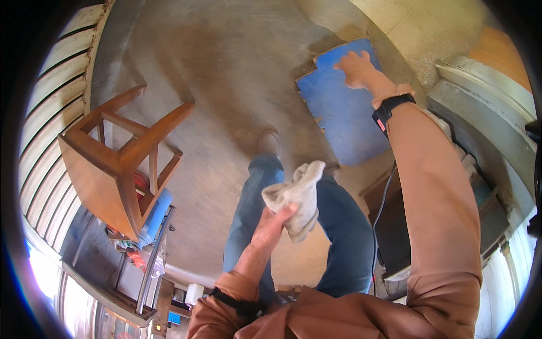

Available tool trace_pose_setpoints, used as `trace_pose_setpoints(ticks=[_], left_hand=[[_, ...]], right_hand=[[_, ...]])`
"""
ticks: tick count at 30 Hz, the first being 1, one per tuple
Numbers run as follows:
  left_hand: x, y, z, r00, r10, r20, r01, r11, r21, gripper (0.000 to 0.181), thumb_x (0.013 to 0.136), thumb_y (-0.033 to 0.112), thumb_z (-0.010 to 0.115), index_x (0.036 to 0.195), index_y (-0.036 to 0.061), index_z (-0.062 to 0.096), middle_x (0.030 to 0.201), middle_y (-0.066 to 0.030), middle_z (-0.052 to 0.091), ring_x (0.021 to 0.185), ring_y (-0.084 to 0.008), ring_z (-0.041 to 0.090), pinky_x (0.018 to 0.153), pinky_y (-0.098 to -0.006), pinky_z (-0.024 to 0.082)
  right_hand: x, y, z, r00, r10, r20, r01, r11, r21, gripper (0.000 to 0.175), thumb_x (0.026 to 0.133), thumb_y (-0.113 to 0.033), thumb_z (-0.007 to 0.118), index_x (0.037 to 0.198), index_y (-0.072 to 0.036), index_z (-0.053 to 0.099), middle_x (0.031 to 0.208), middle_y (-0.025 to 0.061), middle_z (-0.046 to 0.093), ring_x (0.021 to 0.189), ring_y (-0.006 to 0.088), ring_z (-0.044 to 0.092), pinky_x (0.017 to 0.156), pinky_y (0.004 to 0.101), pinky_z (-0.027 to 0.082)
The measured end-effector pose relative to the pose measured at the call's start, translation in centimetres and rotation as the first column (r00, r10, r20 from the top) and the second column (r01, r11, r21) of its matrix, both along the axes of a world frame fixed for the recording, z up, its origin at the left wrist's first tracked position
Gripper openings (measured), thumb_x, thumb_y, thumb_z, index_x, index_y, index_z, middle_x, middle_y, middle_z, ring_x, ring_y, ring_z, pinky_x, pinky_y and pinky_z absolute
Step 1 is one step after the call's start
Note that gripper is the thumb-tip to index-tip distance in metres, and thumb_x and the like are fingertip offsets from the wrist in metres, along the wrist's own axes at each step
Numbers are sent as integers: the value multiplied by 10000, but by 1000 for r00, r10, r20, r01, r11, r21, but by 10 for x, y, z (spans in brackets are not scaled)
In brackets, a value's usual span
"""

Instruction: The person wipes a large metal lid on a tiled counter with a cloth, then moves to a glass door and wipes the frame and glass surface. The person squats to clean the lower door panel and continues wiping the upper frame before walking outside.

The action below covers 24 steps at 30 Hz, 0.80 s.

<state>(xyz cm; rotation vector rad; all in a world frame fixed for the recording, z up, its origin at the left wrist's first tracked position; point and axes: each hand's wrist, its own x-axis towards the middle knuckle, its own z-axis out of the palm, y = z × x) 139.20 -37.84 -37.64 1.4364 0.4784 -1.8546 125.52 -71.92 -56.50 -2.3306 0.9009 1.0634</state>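
Observation:
My left hand grips a crumpled off-white cloth, knobbly and glove-like in shape, held up before my knees. The thumb presses on its near side, and the fingers behind it are mostly hidden. Stretched far out to the upper right, my right hand is over a blue patch with ragged edges on the floor. Its fingers look apart with nothing in them. Whether that hand touches the blue surface cannot be told.
A wooden stool or chair is at the left, near ribbed white slats. Below it are a blue container and a metal rail. A thin cable hangs from my right wrist, beside a dark box-like thing.

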Motion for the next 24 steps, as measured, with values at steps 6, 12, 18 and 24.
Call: trace_pose_setpoints(ticks=[6, 12, 18, 24], left_hand=[[-14, -5, 1, 999, 47, -9, -47, 998, 39, 592, 843, 252, 670, 1312, -5, 417, 1230, -81, 542, 1136, -192, 517, 993, -334, 393], [12, -11, 0, 1000, 13, -23, -13, 1000, 3, 680, 802, 253, 707, 1337, -12, 380, 1264, -102, 517, 1174, -205, 490, 1006, -336, 378], [22, -1, -5, 994, 98, 37, -98, 995, -10, 745, 763, 245, 718, 1360, -16, 357, 1344, -130, 463, 1254, -254, 432, 1073, -380, 316], [10, 14, -8, 993, 112, 23, -111, 994, -12, 745, 787, 206, 713, 1386, 1, 321, 1350, -129, 459, 1270, -258, 424, 1090, -389, 311]], right_hand=[[-36, 21, 2, 958, -69, 279, 121, 978, -173, 563, 780, -72, 609, 1319, -185, 486, 1298, 57, 491, 1291, 260, 376, 1017, 548, 288], [19, 27, -79, 937, -24, 349, 122, 957, -264, 574, 772, -90, 619, 1322, -168, 474, 1329, 74, 467, 1337, 268, 331, 1048, 596, 234], [41, 17, -84, 994, -3, 109, 20, 987, -158, 377, 769, -171, 652, 1144, -161, 605, 1160, 29, 568, 1138, 245, 501, 1004, 667, 210], [21, 31, 7, 976, -33, 215, 53, 995, -87, 380, 775, -108, 615, 1149, -178, 612, 1080, 10, 597, 1143, 221, 494, 1020, 624, 225]])
